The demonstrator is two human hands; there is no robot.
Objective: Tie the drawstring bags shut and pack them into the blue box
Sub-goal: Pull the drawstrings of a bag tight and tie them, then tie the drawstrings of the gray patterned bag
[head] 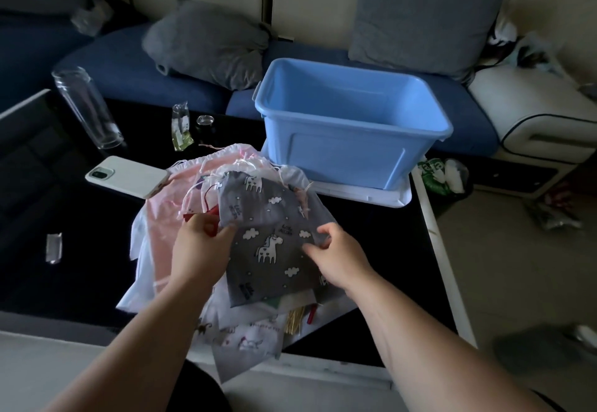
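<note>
Both hands are on a grey unicorn bag [268, 227], which lies on top of a loose pile of drawstring bags [161, 217] in the middle of the dark bench [64, 269]. The left hand [200, 243] holds the bag's left edge, pinching the cloth between thumb and fingers [226, 232]. The right hand [336, 250] grips the right edge with its fingers curled into the fabric. The bag's mouth points to the far side, with white cords [245, 166] bunched there. Whether they are knotted cannot be told.

The pile under it includes a pink bag at the left and white printed bags that reach the near edge of the bench.

The blue box [355, 121] stands open at the far right of the bench, on a white lid [371, 196], just beyond the pile. No bag shows inside it.

A white phone [126, 175] lies face down, touching the pile's far left edge. A clear glass bottle [87, 108] stands farther left. Behind the bench is a blue sofa [129, 72] with grey cushions [206, 43].
</note>
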